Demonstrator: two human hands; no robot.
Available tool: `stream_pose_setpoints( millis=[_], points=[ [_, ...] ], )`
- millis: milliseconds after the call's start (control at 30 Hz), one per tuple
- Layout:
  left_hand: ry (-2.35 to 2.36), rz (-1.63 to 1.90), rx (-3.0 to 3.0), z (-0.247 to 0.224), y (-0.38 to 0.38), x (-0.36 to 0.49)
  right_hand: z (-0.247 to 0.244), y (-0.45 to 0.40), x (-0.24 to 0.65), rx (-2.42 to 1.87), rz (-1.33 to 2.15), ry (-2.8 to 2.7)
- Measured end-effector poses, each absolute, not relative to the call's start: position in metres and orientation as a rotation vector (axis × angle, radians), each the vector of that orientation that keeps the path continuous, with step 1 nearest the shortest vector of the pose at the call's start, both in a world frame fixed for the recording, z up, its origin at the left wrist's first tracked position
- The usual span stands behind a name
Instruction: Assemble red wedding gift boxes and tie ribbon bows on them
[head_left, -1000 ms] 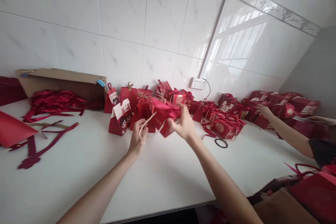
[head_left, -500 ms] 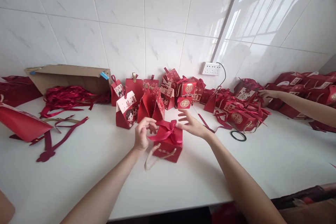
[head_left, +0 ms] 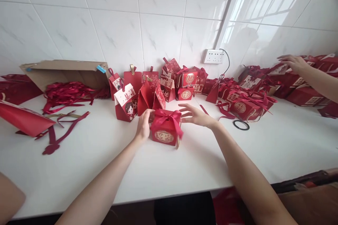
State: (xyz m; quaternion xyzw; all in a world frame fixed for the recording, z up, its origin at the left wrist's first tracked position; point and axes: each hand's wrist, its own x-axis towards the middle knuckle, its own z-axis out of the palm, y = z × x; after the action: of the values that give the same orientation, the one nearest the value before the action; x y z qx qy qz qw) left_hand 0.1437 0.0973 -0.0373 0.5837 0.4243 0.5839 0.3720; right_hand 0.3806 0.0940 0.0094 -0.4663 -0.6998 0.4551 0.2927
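Observation:
A small red gift box (head_left: 163,137) stands upright on the white table, its gold round emblem facing me. A red satin ribbon is tied in a bow (head_left: 169,117) over its top, and a twisted cord handle (head_left: 177,143) hangs at its right side. My left hand (head_left: 143,126) is curled against the box's left side, its fingertips at the back left corner. Just right of the bow, my right hand (head_left: 196,116) is open with fingers spread, the fingertips close to the box; whether they touch it I cannot tell.
Several finished-looking red boxes (head_left: 129,105) stand along the tiled wall. A cardboard box (head_left: 66,65) with loose ribbons lies at the left. Bow-tied boxes (head_left: 243,109) and a black ring (head_left: 241,125) are at the right, where another person's hand (head_left: 293,62) reaches over more boxes.
The gift box has been turned, so its emblem side now faces me instead of the corded side. My left hand has closed in on its side. The other person's hand has moved right.

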Motion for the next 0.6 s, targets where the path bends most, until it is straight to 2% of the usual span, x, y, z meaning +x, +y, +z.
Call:
stream_pose_setpoints(
  millis=[167,367,600],
  points=[
    [1.28,1.469,1.53,-0.021,0.089,0.143,0.008,0.097,0.371,-1.28,1.271,-1.629],
    [1.369,1.304,1.64,-0.014,0.079,0.151,0.009,0.092,0.34,-1.481,1.107,-1.506],
    [1.404,1.464,1.696,-0.016,0.071,0.157,0.01,0.085,0.33,-1.375,1.077,-1.621]
  ],
)
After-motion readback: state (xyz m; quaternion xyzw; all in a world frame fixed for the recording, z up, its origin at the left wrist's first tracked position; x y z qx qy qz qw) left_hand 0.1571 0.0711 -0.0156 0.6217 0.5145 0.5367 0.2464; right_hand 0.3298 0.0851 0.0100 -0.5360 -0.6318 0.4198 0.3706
